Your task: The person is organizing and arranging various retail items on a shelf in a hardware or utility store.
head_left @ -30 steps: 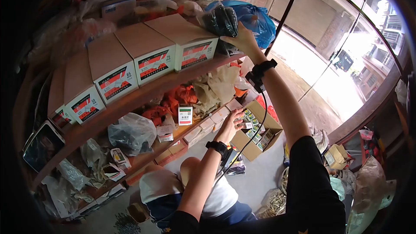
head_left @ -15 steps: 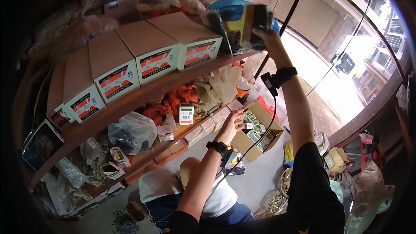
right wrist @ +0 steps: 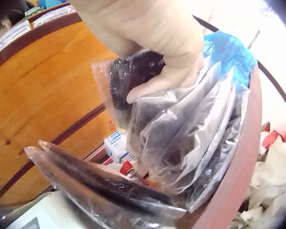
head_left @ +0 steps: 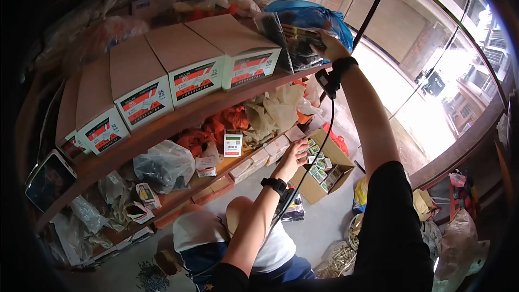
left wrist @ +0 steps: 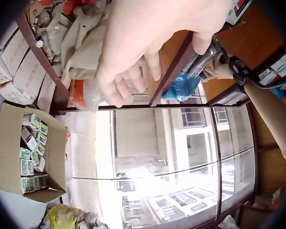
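Observation:
At the upper shelf's right end, my right hand grips among several clear plastic packets with dark contents, standing on edge. In the right wrist view the thumb lies between a black packet and the greyer ones; the other fingers are mostly hidden behind the hand. More dark packets lean beside the box marked 100. My left hand hangs relaxed with nothing in it, fingers loosely bent. It is nearest an open carton of small white-and-green boxes.
A blue plastic bag lies behind the packets. Long brown-topped boxes line the upper shelf. Bags and small boxes fill the lower shelf, including a grey plastic bag. A cable runs down from my right wrist.
My right hand moved right along the shelf, raised and tilted a dark packet showing yellow, then lowered back among the packets. The left hand has stayed almost still.

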Motion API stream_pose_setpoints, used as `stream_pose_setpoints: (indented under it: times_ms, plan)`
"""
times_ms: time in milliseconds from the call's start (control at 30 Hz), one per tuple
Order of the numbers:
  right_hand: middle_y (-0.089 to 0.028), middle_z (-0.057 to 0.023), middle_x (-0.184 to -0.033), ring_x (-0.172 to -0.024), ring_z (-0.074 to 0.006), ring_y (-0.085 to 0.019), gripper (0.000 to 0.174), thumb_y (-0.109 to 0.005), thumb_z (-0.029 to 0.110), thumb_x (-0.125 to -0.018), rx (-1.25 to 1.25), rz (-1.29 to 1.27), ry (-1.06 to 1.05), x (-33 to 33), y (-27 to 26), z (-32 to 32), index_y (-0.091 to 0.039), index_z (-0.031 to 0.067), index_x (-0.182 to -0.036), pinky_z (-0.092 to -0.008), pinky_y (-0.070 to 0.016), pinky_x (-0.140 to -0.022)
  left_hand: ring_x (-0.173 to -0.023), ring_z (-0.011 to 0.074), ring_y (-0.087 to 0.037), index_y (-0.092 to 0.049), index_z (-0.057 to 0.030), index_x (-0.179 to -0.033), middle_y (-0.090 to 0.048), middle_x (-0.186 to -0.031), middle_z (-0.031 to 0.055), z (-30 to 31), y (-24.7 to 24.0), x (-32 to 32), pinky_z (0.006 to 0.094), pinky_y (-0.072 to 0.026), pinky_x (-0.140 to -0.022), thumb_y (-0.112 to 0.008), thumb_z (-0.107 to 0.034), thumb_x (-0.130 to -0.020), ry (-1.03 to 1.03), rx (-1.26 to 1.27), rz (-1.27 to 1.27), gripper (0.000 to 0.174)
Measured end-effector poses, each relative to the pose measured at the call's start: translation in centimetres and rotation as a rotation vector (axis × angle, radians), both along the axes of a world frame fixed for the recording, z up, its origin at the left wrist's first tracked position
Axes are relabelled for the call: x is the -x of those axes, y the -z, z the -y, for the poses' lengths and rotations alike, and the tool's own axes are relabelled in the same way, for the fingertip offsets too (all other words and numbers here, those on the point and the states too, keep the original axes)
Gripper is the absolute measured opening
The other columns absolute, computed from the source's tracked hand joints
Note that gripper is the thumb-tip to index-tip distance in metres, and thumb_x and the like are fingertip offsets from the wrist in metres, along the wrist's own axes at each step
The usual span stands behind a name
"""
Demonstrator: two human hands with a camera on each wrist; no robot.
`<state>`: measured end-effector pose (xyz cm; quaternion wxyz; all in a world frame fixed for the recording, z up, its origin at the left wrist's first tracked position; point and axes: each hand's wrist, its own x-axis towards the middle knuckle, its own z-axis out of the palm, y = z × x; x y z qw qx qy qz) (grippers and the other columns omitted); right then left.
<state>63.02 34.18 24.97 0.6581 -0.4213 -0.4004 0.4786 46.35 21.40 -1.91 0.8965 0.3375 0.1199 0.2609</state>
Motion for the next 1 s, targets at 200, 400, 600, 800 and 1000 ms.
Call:
stream_pose_setpoints:
  times_ms: [200,400,600,800,1000]
  plan:
    - [-0.051,-0.0022,-0.083,-0.069,-0.0123,-0.049,0.030,-0.053,0.038,-0.077,0.251,0.226,0.151,0.0,-0.6,0.6,-0.051,0.0122,-0.092,-0.0226,-0.0445,-0.054,-0.096,0.0180,-0.037,-0.046,-0.0165,-0.108,-0.045,-0.110,0.0001,-0.2,0.3,-0.1,0.0352,-0.0285,-0.086,-0.039,-0.044,-0.078,0.008,-0.007,0.007,0.042]
    - [-0.044,-0.0059,-0.071,-0.057,-0.0148,-0.043,0.051,-0.050,0.054,-0.071,0.303,0.006,0.379,-2.3,3.8,3.8,-0.043,0.0066,-0.088,-0.0238,-0.0388,-0.044,-0.098,0.0196,-0.037,-0.044,-0.0140,-0.110,-0.044,-0.111,0.0039,-0.1,-0.3,1.4,0.0356,-0.0291,-0.086,-0.040,-0.042,-0.078,-0.042,-0.011,-0.010,0.043]
    - [-0.047,-0.0044,-0.061,-0.062,-0.0190,-0.050,0.041,-0.050,0.047,-0.074,0.472,-0.154,0.407,-11.6,26.5,14.0,-0.046,0.0057,-0.079,-0.0276,-0.0419,-0.052,-0.085,0.0175,-0.045,-0.047,-0.0089,-0.101,-0.048,-0.103,0.0051,-1.0,1.2,1.6,0.0344,-0.0364,-0.077,-0.042,-0.035,-0.077,-0.307,0.185,-0.152,0.036]
    - [-0.044,-0.0171,-0.099,-0.084,-0.0326,-0.047,0.045,-0.049,0.038,-0.074,0.913,-0.499,0.794,-9.1,54.4,30.2,-0.037,0.0116,-0.108,-0.0456,-0.0439,-0.064,-0.083,0.0174,-0.045,-0.045,-0.0059,-0.100,-0.045,-0.103,0.0076,0.9,1.6,1.3,0.0323,-0.0370,-0.077,-0.045,-0.034,-0.073,-0.250,0.206,-0.322,0.038]
    - [-0.030,-0.0188,-0.118,-0.100,-0.0392,-0.037,0.068,-0.059,0.034,-0.070,1.197,-0.769,0.793,0.7,63.5,35.4,-0.020,0.0179,-0.124,-0.0518,-0.0354,-0.080,-0.085,0.0177,-0.043,-0.045,-0.0030,-0.098,-0.044,-0.100,0.0088,2.6,-1.6,2.2,0.0302,-0.0374,-0.079,-0.051,-0.028,-0.072,-0.096,0.343,-0.164,0.037]
